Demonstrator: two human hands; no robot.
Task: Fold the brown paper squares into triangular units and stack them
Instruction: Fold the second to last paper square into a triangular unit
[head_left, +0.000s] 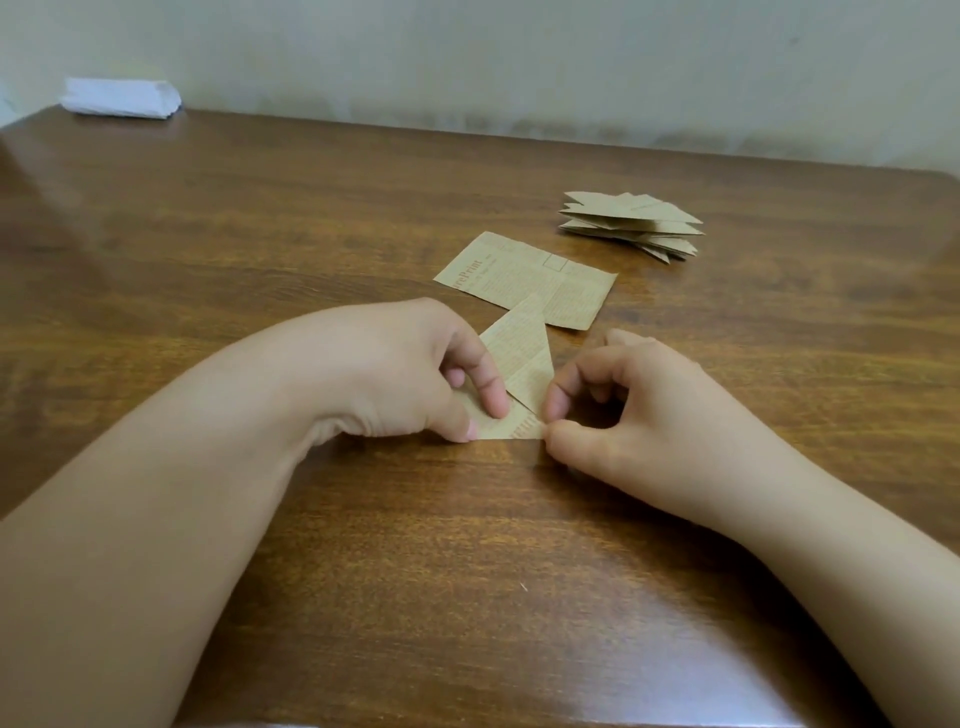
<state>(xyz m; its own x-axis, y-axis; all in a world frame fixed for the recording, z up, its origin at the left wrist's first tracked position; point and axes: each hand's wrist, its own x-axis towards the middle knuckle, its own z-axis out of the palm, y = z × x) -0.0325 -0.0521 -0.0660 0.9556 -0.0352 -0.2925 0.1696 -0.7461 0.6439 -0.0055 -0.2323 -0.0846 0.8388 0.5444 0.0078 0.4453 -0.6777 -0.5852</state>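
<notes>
A partly folded brown paper piece (522, 364) with newspaper print lies on the wooden table (260, 234) in the middle. My left hand (410, 369) holds its left side down, thumb and forefinger curled onto the paper. My right hand (623, 400) pinches the paper's lower right corner between thumb and forefinger. Just beyond lies a flat unfolded brown paper square (524, 278). A stack of folded triangular units (631, 223) sits farther back to the right.
A white folded cloth or paper wad (122, 97) lies at the table's far left corner by the wall. The table's right edge runs close behind the stack. Both my forearms stretch across the near half of the table.
</notes>
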